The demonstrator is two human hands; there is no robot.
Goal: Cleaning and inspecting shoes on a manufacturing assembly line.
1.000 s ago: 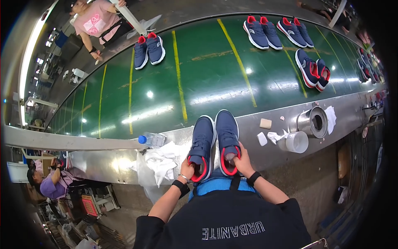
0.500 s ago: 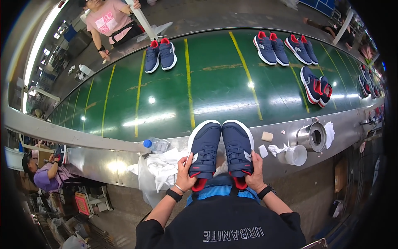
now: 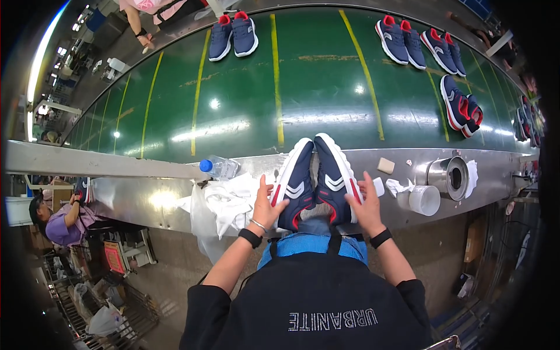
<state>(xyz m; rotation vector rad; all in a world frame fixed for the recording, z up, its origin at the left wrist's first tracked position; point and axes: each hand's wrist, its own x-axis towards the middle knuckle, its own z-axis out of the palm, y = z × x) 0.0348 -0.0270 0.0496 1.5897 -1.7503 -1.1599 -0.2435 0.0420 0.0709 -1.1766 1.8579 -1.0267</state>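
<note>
Two navy sneakers with white soles and red linings are before me, toes pointing away. Both the left sneaker (image 3: 297,185) and the right sneaker (image 3: 332,182) are tipped so their outer sides face up, toes close together. My left hand (image 3: 264,210) holds the left one loosely at the rear, thumb over its side and index finger stretched out along the sole. My right hand (image 3: 368,211) has the other by its rear outer side in the same way. Fingers under the soles are partly hidden. Whether the shoes rest on the steel ledge (image 3: 385,216), I cannot tell.
Beyond the ledge runs a green conveyor belt (image 3: 233,116) carrying several sneaker pairs. White cloths (image 3: 224,201) and a blue-capped bottle (image 3: 220,167) lie left; a tan block (image 3: 385,165), plastic tub (image 3: 424,200) and metal container (image 3: 449,177) stand right. Two co-workers are at the left.
Both sneakers have rolled from tops up to outer sides up, soles turned outward. My hands have shifted their grip, index fingers now stretched out. The view has tilted lower.
</note>
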